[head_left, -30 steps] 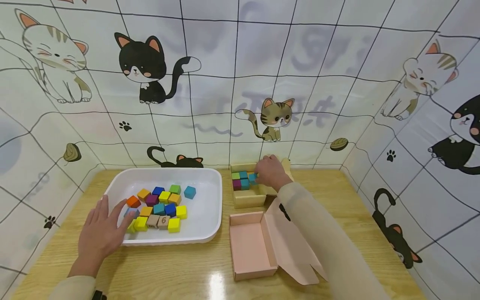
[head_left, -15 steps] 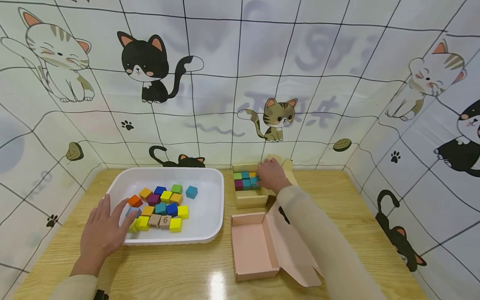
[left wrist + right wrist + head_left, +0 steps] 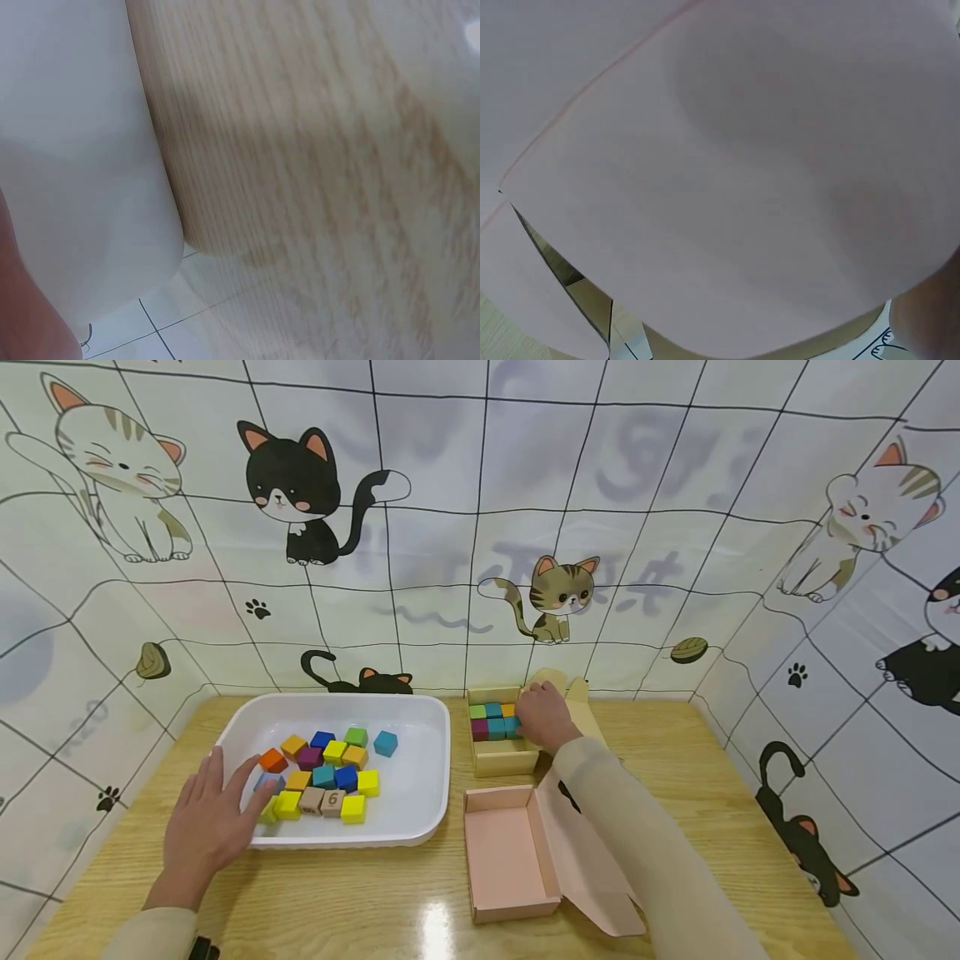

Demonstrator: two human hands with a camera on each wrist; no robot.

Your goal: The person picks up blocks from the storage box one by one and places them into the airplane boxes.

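Observation:
My right hand (image 3: 547, 717) reaches into the pale yellow box (image 3: 501, 765) at the back, fingers curled down at the right end of the cube rows. It pinches a teal cube (image 3: 512, 727), partly covered by the hand; the fingertips are mostly hidden. Beside it sit a purple cube (image 3: 479, 730), a green cube (image 3: 477, 712) and several others. My left hand (image 3: 212, 831) rests, fingers spread, over the left edge of the white tray (image 3: 420, 777), nearest a light blue cube (image 3: 271, 782). In the left wrist view the tray's outer wall (image 3: 82, 157) fills the left side.
Several loose coloured cubes lie in the tray, with two wooden-toned ones, one a numbered cube (image 3: 333, 802). An opened pink box (image 3: 510, 860) stands in front of the yellow one. Its lid (image 3: 727, 187) spreads right, under my right forearm. A cat-print cloth (image 3: 427, 552) borders the table (image 3: 360, 902).
My right hand has lowered slightly into the yellow box; the teal cube has gone down from a tilted position into line with its row. The left hand stays on the tray edge.

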